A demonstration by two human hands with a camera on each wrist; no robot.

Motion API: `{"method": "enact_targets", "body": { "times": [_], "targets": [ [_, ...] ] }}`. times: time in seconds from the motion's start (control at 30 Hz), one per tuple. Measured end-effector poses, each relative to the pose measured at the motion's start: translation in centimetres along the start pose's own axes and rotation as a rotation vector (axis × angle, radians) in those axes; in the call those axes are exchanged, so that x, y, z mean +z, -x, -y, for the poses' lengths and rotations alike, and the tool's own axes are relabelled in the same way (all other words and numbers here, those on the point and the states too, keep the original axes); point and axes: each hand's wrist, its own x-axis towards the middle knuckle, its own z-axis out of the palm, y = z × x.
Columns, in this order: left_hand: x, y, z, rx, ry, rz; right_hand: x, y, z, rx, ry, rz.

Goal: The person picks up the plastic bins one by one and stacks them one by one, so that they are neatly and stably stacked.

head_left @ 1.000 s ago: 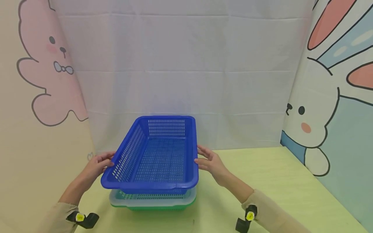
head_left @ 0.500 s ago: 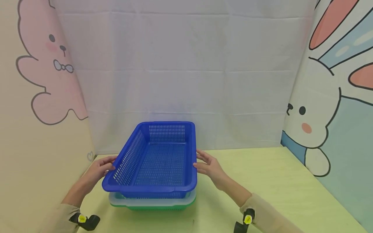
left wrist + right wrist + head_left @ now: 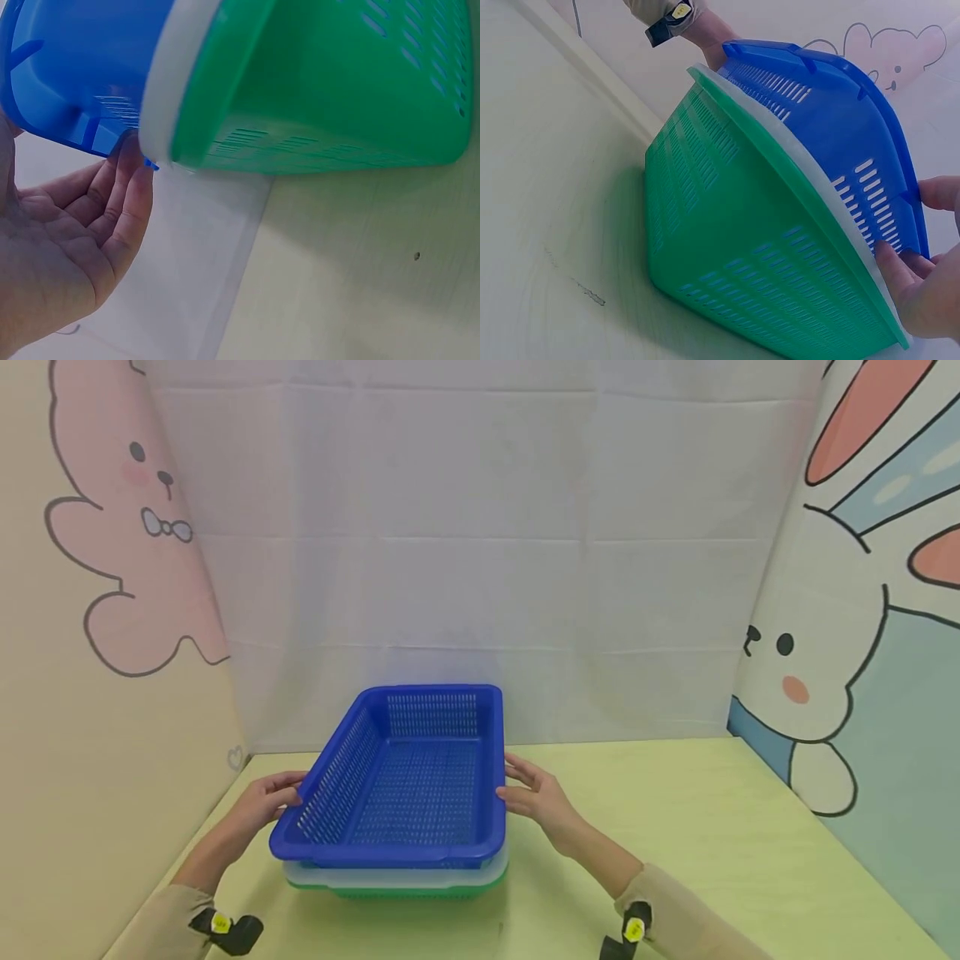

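Observation:
A blue plastic basket [image 3: 420,785] with slotted sides sits partly nested in a whitish basket [image 3: 390,878], whose rim lies on a green basket [image 3: 412,892] at the bottom of the stack. My left hand [image 3: 266,802] grips the blue rim at its left side, thumb on top. On the opposite side, my right hand [image 3: 543,802] holds the rim between thumb and fingers. In the left wrist view, the fingertips reach beneath the blue rim, beside the whitish edge. The right wrist view shows the fingers under the rim against the slotted blue wall.
The stack stands on a pale yellow-green table [image 3: 675,827], towards its left side. A white curtain [image 3: 480,527] hangs behind. Printed walls with a pink bear [image 3: 150,552] and a white rabbit [image 3: 810,635] flank the table.
Both hands have lowered the blue basket, so it sits deeper in the whitish one and less of that basket shows. The lower baskets have stayed nearly in place.

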Motion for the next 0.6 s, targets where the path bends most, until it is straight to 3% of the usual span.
{"method": "enact_targets", "body": {
  "times": [0.6],
  "targets": [
    [0.32,-0.26,0.9,0.003,-0.002,0.006,-0.1,0.16,-0.14,0.014,0.02,0.01]
  ]
}}
